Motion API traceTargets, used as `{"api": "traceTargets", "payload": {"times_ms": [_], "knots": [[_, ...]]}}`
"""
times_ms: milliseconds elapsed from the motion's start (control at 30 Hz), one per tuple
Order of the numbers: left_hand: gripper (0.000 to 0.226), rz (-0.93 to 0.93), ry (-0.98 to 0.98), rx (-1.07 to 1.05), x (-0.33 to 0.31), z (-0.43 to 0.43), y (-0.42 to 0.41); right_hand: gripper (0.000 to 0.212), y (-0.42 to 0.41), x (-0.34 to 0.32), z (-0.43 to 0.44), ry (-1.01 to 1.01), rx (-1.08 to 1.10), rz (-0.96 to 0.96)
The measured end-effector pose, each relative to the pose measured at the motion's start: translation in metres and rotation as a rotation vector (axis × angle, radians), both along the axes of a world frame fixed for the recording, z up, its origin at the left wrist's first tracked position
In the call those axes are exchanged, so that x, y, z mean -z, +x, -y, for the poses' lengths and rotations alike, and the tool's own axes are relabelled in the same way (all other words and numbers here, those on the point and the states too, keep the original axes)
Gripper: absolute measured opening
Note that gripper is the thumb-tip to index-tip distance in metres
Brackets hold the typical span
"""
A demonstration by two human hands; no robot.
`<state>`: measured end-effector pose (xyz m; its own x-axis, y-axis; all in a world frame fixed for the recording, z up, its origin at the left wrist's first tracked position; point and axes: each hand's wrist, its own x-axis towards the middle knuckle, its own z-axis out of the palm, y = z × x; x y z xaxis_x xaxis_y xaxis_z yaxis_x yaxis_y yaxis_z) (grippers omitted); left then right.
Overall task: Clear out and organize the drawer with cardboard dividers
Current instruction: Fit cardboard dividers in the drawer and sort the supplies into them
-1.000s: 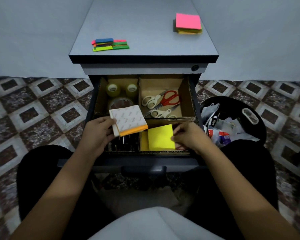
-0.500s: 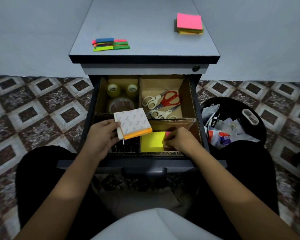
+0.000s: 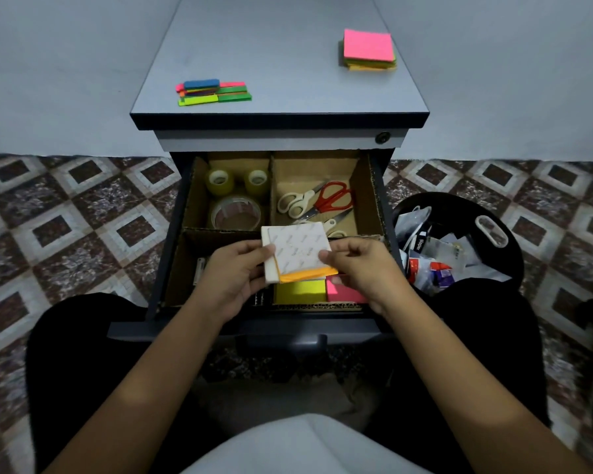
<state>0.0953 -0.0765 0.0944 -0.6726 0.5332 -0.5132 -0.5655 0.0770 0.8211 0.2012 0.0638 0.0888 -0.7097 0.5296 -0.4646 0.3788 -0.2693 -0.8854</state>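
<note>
with our left hand (image 3: 235, 275) and right hand (image 3: 360, 265) both gripping the sticky-note stack (image 3: 297, 251) above the drawer's (image 3: 172, 241) front-right compartment, we next lower it beside the yellow pad (image 3: 300, 290).

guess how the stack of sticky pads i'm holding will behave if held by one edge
The white-backed and orange square sticky-pad stack looks like separate pads, so they may slide apart. The left grip and right grip pinch it by its edges only, so it is probably light. Its thick edges suggest stiffness.
</note>
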Motion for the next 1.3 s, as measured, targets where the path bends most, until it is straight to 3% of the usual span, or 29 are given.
{"api": "traceTargets", "payload": {"times_ms": [433, 667, 900, 1067, 1167, 1300], "knots": [[0.013, 0.023, -0.217, 0.227, 0.002, -0.023, 0.012, 0.004, 0.024, -0.009, -0.037, -0.035, 0.303, -0.065], [0.027, -0.004, -0.353, 0.34, 0.009, -0.06, 0.031, 0.007, 0.029, -0.006, -0.042, -0.021, 0.338, -0.077], [0.027, -0.086, -0.476, 0.351, 0.027, -0.07, 0.032, 0.005, 0.029, -0.004, -0.04, -0.017, 0.339, -0.069], [0.022, -0.045, -0.459, 0.364, 0.028, -0.066, 0.028, 0.003, 0.032, -0.003, -0.041, -0.01, 0.327, -0.054], [0.007, -0.027, -0.478, 0.361, 0.025, -0.067, 0.03, 0.002, 0.034, -0.003, -0.041, 0.001, 0.333, -0.044], [0.013, 0.06, -0.454, 0.337, 0.025, -0.072, 0.028, 0.005, 0.035, -0.003, -0.04, 0.004, 0.342, -0.031]]}}
